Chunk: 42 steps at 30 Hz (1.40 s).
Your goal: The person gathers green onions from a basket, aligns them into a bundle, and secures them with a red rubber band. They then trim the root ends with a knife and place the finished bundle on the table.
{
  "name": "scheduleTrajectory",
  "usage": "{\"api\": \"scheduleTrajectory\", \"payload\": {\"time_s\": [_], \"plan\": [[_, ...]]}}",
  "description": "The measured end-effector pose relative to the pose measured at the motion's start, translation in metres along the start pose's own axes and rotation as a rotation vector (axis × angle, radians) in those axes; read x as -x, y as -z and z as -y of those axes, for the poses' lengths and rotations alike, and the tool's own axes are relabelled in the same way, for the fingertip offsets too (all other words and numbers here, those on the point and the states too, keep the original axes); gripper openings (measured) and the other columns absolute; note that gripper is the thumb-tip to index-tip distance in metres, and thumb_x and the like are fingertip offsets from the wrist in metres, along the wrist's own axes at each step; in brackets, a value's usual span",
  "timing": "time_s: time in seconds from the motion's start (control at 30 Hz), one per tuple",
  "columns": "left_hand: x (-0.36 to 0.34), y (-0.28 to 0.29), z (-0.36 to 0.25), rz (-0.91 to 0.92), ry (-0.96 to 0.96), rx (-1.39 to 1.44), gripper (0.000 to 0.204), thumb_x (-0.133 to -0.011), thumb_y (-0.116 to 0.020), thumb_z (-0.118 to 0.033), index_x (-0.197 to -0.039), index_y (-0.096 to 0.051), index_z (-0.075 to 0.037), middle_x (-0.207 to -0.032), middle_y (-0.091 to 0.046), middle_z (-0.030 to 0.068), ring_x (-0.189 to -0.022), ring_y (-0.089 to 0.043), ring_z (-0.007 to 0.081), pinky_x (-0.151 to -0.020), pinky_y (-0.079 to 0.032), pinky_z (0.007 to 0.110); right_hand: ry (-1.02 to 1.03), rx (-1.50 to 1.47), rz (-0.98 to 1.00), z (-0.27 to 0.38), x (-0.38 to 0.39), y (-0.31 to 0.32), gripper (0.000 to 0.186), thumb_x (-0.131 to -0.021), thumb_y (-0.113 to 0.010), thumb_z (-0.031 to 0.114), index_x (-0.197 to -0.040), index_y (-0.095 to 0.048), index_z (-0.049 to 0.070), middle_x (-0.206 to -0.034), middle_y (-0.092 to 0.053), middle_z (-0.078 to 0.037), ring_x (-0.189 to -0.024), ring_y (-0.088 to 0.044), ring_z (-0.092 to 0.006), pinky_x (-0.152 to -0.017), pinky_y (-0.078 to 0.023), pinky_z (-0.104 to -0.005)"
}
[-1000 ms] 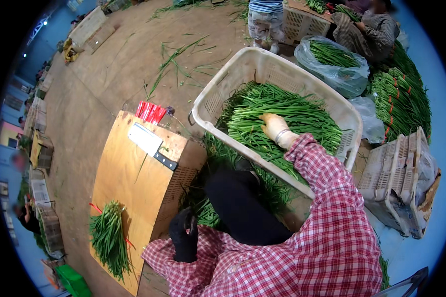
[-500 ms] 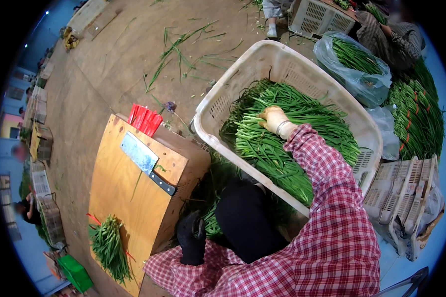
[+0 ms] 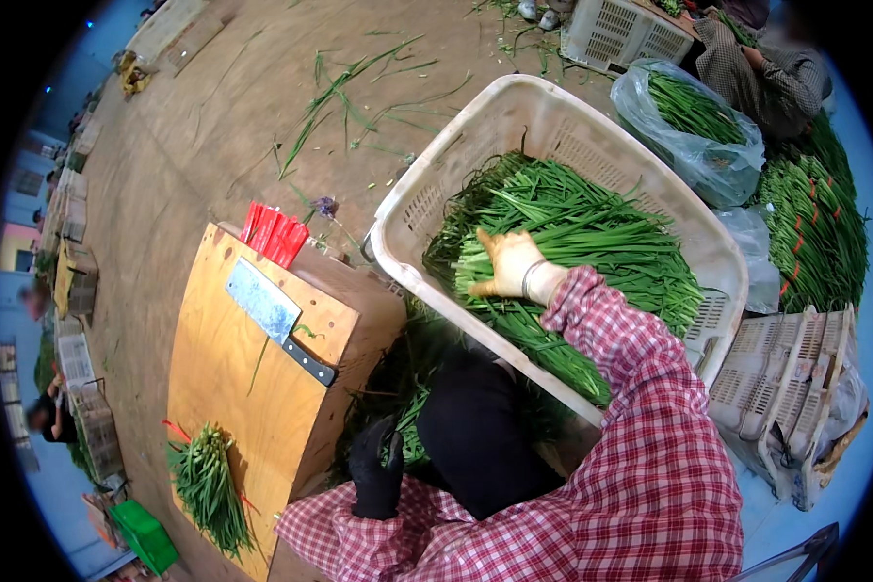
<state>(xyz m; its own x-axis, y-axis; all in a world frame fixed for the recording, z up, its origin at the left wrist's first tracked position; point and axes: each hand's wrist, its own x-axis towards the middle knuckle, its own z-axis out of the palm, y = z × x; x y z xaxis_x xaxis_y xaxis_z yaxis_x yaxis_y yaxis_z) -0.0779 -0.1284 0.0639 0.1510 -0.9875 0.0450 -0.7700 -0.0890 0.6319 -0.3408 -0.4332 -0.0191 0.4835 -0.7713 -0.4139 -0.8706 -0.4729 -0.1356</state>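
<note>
A large white plastic basket [image 3: 412, 281] holds a heap of long green garlic chives [image 3: 601, 228]. My right hand [image 3: 516, 264], in a pale glove, rests on the heap near the pale stem ends. Its thumb and a finger are spread wide apart, touching the stalks. Low beside my dark-clad knee, my left hand [image 3: 374, 475] wears a black glove; a gap shows between thumb and fingers, and nothing is visible in it. A cleaver [image 3: 267, 303] with a black handle lies on the wooden board [image 3: 223, 378]. Toward the near end of that board lies a tied chive bundle [image 3: 211, 485].
Red strips [image 3: 274, 233] stand behind the board's far edge. Loose leaves [image 3: 344, 92] litter the floor. At the right are a plastic bag of chives [image 3: 689, 126], stacked tied bundles [image 3: 810, 228] and nested crates [image 3: 781, 388]. Another person [image 3: 766, 82] sits at the far right.
My right hand has shifted left toward the stem ends, and its fingers have spread from a closed curl. The left hand stays by the knee. The whole view has shifted slightly.
</note>
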Motion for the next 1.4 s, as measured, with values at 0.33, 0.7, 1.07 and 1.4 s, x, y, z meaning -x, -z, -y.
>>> {"api": "scheduleTrajectory", "payload": {"time_s": [0.33, 0.7, 1.07, 1.4], "plan": [[0.005, 0.0, 0.003, 0.019, 0.031, 0.021, 0.028, -0.083, -0.07, -0.002, -0.111, -0.068, -0.003, -0.107, -0.069, 0.0174, -0.098, -0.066, 0.0347, -0.086, -0.053, 0.041, -0.025, -0.192, 0.231, -0.01, -0.019, 0.011, 0.122, -0.066, -0.071, 0.074, -0.148, -0.031, -0.008, -0.132, -0.058, -0.024, -0.121, -0.057, -0.0344, -0.101, -0.047, -0.0371], [0.002, -0.007, 0.003, 0.086, 0.067, 0.054, 0.029, -0.084, -0.071, -0.003, -0.112, -0.067, -0.005, -0.107, -0.069, 0.0157, -0.099, -0.066, 0.0333, -0.086, -0.053, 0.04, -0.45, -0.031, -0.2, -0.096, -0.109, -0.032, 0.028, -0.082, -0.065, 0.022, -0.106, -0.073, 0.009, -0.104, -0.071, -0.016, -0.101, -0.068, -0.0314, -0.088, -0.053, -0.0418], [0.003, -0.011, 0.003, 0.093, 0.05, 0.048, 0.025, -0.087, -0.068, -0.005, -0.113, -0.068, -0.003, -0.109, -0.069, 0.0163, -0.101, -0.066, 0.0328, -0.087, -0.053, 0.041, 0.12, -0.205, -0.06, -0.065, -0.047, -0.026, 0.074, -0.09, -0.059, 0.058, -0.135, -0.054, 0.0, -0.129, -0.059, -0.026, -0.114, -0.06, -0.0391, -0.1, -0.047, -0.0409], [0.004, -0.012, 0.002, 0.055, 0.027, 0.032, 0.028, -0.084, -0.07, -0.002, -0.111, -0.068, -0.004, -0.106, -0.07, 0.0157, -0.097, -0.066, 0.0343, -0.085, -0.053, 0.041, 0.056, 0.369, -0.083, 0.027, 0.055, -0.018, 0.116, -0.075, -0.07, 0.065, -0.151, -0.02, -0.008, -0.141, -0.048, -0.027, -0.105, -0.058, -0.0279, -0.086, -0.048, -0.0379]]}}
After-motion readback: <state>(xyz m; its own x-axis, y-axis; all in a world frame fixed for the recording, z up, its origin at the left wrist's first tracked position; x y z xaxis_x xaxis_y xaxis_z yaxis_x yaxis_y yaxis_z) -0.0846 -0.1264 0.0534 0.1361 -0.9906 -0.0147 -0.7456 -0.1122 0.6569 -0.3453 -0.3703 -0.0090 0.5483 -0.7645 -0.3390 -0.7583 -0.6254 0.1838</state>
